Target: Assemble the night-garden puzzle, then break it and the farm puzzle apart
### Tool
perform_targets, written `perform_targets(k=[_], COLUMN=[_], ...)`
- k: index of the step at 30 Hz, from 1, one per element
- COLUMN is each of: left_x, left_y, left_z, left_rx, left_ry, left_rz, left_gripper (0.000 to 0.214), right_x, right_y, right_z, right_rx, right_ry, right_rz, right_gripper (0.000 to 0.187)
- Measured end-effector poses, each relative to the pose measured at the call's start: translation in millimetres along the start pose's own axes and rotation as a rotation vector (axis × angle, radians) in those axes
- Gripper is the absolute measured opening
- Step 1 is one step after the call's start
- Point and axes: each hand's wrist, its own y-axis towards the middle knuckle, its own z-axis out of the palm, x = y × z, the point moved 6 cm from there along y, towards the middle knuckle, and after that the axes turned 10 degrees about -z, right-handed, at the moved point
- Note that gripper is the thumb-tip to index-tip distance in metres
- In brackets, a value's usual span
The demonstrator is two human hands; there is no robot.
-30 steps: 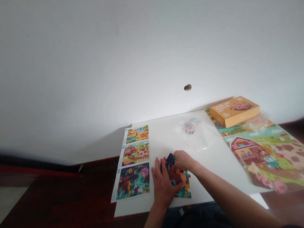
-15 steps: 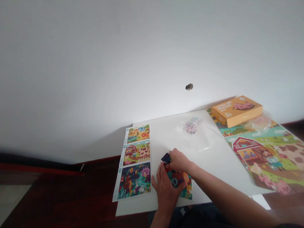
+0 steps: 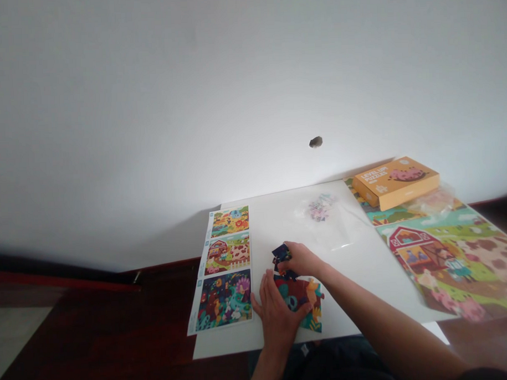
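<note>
The dark blue puzzle piece (image 3: 282, 254) is pinched in the fingers of your right hand (image 3: 301, 260), near the front of the white board (image 3: 364, 275). At 6 o'clock from it lies the half-built puzzle (image 3: 311, 309). Your left hand (image 3: 278, 314) rests flat on that puzzle, fingers spread and gripping nothing. The picture sheet (image 3: 227, 268) is at 9 o'clock. A clear bag of pieces (image 3: 321, 210) sits at 1 o'clock, the orange box (image 3: 397, 182) at 2 o'clock.

Orange box (image 3: 397, 182), 2 o'clock: white lettering was on the lid, too blurred to read.
Picture sheet (image 3: 225, 268), 9 o'clock: no legible text.
</note>
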Motion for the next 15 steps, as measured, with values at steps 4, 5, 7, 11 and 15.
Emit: perform_targets(k=[4, 5, 7, 11, 15], left_x=[1, 1, 1, 0, 3], left_y=[0, 0, 0, -2, -9], left_z=[1.4, 1.8, 2.2, -0.1, -2.0], left_rx=[0.014, 0.014, 0.013, 0.020, 0.057], left_ry=[0.026, 0.027, 0.026, 0.043, 0.072], left_rz=[-0.025, -0.026, -0.026, 0.011, 0.069], left_gripper=[0.116, 0.116, 0.115, 0.110, 0.113], right_x=[1, 2, 4, 1, -11], right_y=[-4, -7, -14, -35, -56], right_z=[-14, -18, -23, -28, -25], right_rx=[-0.092, -0.100, -0.079, 0.041, 0.106], right_ry=[0.166, 0.201, 0.230, 0.144, -0.022], right_rz=[-0.011, -0.015, -0.019, -0.012, 0.069], right_gripper=[0.024, 0.026, 0.030, 0.023, 0.029])
